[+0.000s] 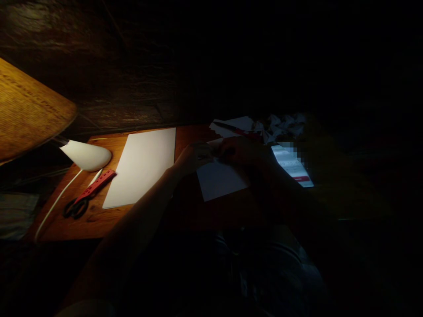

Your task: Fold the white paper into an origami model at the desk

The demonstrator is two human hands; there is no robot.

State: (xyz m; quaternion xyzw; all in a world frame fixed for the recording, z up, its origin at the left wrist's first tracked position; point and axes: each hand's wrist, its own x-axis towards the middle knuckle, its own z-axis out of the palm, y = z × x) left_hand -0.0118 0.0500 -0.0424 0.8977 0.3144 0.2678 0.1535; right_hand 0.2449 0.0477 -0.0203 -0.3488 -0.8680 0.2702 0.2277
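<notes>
In dim light, a white sheet of paper (223, 182) lies on the wooden table before me. My left hand (193, 156) and my right hand (233, 150) meet over its far part, fingers curled close together at the paper. Shadow hides most of the finger detail, and both hands look closed on the sheet. A brighter stack of white paper (147, 167) rests to the left of my left hand. Beyond my right hand, other white paper pieces (236, 123) lie with a dark, narrow thing across them.
A lamp (89, 156) with a woven shade (33, 112) stands at the left, its white cord hanging over the table edge. Scissors (77, 206) and a red slotted strip (97, 185) lie near it. Crumpled paper scraps (284, 127) and a lit phone (291, 165) are at the right.
</notes>
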